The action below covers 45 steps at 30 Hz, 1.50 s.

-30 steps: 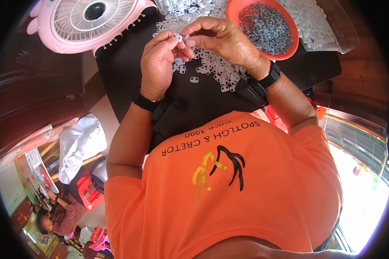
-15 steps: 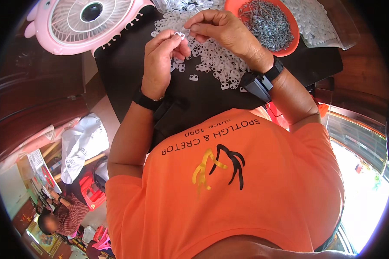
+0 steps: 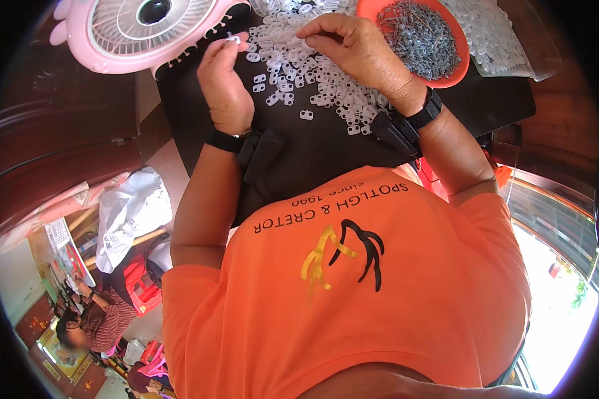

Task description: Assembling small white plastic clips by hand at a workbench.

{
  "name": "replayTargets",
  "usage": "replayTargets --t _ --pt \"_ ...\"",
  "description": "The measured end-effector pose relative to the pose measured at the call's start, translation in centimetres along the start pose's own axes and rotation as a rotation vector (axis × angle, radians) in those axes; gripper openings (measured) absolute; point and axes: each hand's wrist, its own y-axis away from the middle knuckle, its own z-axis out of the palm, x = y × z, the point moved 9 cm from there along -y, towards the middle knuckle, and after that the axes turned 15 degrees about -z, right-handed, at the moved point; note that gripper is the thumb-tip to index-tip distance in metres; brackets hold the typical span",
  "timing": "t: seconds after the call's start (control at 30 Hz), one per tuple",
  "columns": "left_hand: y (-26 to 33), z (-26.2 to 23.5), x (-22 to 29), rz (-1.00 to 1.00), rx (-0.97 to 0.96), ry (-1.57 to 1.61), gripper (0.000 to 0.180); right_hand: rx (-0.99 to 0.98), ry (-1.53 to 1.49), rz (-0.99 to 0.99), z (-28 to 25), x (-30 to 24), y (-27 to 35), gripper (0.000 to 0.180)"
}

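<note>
White and small, with a thin stem (image 3: pixel 229 33) jutting up, the piece (image 3: pixel 233 40) was pinched in your left hand (image 3: pixel 225 83), far left beside the pink fan (image 3: pixel 103 63). Your right hand (image 3: pixel 369 56) curved near loose white pieces (image 3: pixel 343 100); whether it gripped anything, I couldn't tell.

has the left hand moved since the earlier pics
Yes: judged against the pink fan, the left hand has moved leftward, closer to it, with a small white piece between its fingertips.
</note>
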Motion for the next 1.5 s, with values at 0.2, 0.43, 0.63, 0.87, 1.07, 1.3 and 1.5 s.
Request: replayTargets --t 0.2,0.43,0.63,0.87,1.07,1.3,1.5 --pt "1.1 2.8 -1.2 -0.108 -0.156 -0.031 0.021 -0.056 0.257 -0.2 0.2 -2.7 -0.3 0.012" --pt "1.9 4.6 -2.5 -0.18 -0.308 0.163 0.02 -0.18 0.435 -0.266 1.1 -3.3 0.0 0.016" --pt "2.1 4.8 -3.3 -0.261 -0.33 0.294 0.018 -0.253 0.448 -0.293 1.8 -3.7 0.3 0.019" --pt "2.3 5.3 -3.2 -0.272 -0.373 0.291 0.019 -0.29 0.542 -0.382 2.3 -4.4 0.4 0.015" --pt "2.6 5.6 -2.8 -0.284 -0.393 0.288 0.02 -0.209 0.423 -0.336 1.5 -3.5 0.0 0.013" --pt "2.7 4.6 -1.3 -0.204 -0.303 0.098 0.019 -0.048 -0.368 0.136 0.8 0.8 0.1 0.02" --pt "3.3 5.8 -1.6 -0.266 -0.412 0.115 0.02 -0.029 -0.535 0.177 1.1 1.0 0.3 0.021"
